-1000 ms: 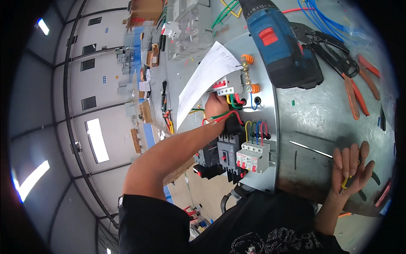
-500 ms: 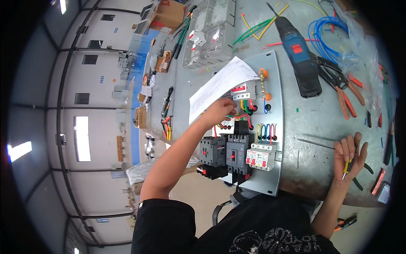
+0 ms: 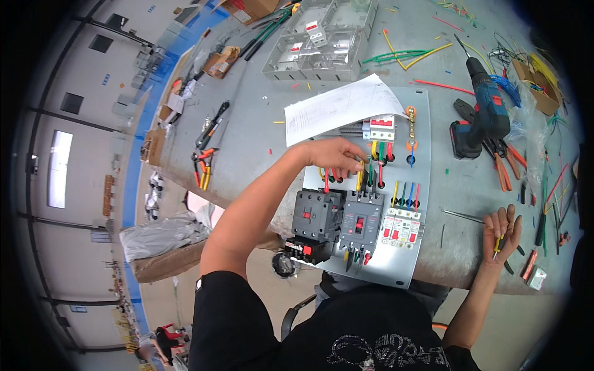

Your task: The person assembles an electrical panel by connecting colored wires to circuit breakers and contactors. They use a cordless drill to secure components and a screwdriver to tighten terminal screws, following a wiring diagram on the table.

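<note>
My left hand (image 3: 334, 154) reaches over a metal mounting plate (image 3: 402, 260), with thumb and fingers pinched on a yellow wire (image 3: 360, 178). That wire stands at the top end of a dark grey circuit breaker (image 3: 361, 219). Beside it are green and red wires. To the breaker's left sits a dark grey contactor (image 3: 314, 216); to its right is a row of small white breakers (image 3: 401, 230). My right hand (image 3: 502, 234) rests at the table's right, fingers curled round a screwdriver (image 3: 497, 243) with a yellow handle; a long thin shaft extends leftward beside the fingers.
A printed paper sheet (image 3: 340, 111) covers the plate's upper left, beside another white breaker (image 3: 382, 128). Right of the plate are a cordless drill (image 3: 489, 114) and orange-handled pliers (image 3: 502, 170). Clear plastic enclosures (image 3: 315, 52) stand at the back. Pliers (image 3: 203, 167) lie left.
The view has shifted, so the plate appears farther right. My left hand has moved from the wires near the paper to the yellow wire at the grey breaker. My right hand keeps the screwdriver.
</note>
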A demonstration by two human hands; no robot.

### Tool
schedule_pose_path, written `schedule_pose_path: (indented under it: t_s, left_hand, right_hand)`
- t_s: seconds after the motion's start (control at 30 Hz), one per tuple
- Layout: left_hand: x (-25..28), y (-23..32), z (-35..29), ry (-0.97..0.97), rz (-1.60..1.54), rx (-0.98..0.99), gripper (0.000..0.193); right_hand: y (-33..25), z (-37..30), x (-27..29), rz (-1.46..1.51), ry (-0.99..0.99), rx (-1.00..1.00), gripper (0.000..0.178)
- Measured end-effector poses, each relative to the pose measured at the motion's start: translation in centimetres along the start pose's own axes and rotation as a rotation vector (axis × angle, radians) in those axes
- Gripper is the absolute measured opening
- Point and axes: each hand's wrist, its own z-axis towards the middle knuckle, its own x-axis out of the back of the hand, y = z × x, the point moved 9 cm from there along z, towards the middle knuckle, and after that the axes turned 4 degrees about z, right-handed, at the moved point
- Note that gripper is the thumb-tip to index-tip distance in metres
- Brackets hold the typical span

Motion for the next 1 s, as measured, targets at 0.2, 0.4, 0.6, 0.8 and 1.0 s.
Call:
schedule_pose_path:
  t_s: [0.2, 0.4, 0.6, 0.8, 1.0]
  left_hand:
    - [-0.2, 0.2, 0.6, -0.055, -0.044, -0.078, 0.043]
    - [0.3, -0.5, 1.3, 0.001, -0.008, -0.058, 0.042]
    - [0.7, 2.9, -4.7, 0.491, 0.302, -0.372, 0.038]
    - [-2.2, 5.0, -9.1, 0.416, 0.177, -0.500, 0.027]
    - [-2.5, 3.4, -7.3, 0.442, 0.254, -0.463, 0.029]
  right_hand:
    - [3.2, 1.2, -13.1, -0.254, -0.272, -0.054, 0.028]
    - [14.8, 3.5, -26.0, -0.815, -0.468, -0.264, 0.030]
    - [23.1, 4.7, -28.3, -1.126, -0.410, -0.529, 0.022]
    - [26.7, 4.9, -26.6, -1.204, -0.392, -0.585, 0.020]
    - [28.5, 5.7, -25.5, -1.131, -0.359, -0.668, 0.018]
